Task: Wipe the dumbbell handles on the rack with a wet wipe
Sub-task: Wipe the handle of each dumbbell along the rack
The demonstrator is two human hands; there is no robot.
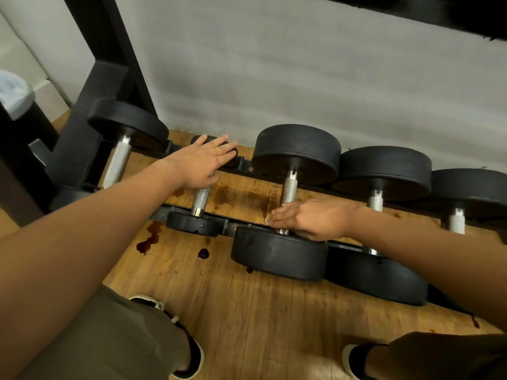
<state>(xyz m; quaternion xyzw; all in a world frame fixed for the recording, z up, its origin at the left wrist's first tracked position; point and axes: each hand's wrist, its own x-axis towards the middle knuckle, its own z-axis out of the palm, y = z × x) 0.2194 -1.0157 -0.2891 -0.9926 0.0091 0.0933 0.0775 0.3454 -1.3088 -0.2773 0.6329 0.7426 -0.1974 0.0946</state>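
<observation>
Several black dumbbells with knurled steel handles lie across a low black rack (245,166). My left hand (201,163), with a gold ring, lies flat with its fingers apart over the far head and upper handle of a small dumbbell (199,201). Over the lower end of the handle of a large dumbbell (289,187), just above its near head, my right hand (311,219) is wrapped with the fingers pointing left. No wet wipe shows; the palm hides whatever is under it.
Another dumbbell (118,161) sits at the far left beside the rack's upright post (90,86). Two more (375,201) (456,222) lie to the right. Dark red stains (148,239) spot the wooden floor. A lined bin (13,97) stands at left. My shoes (192,355) are below.
</observation>
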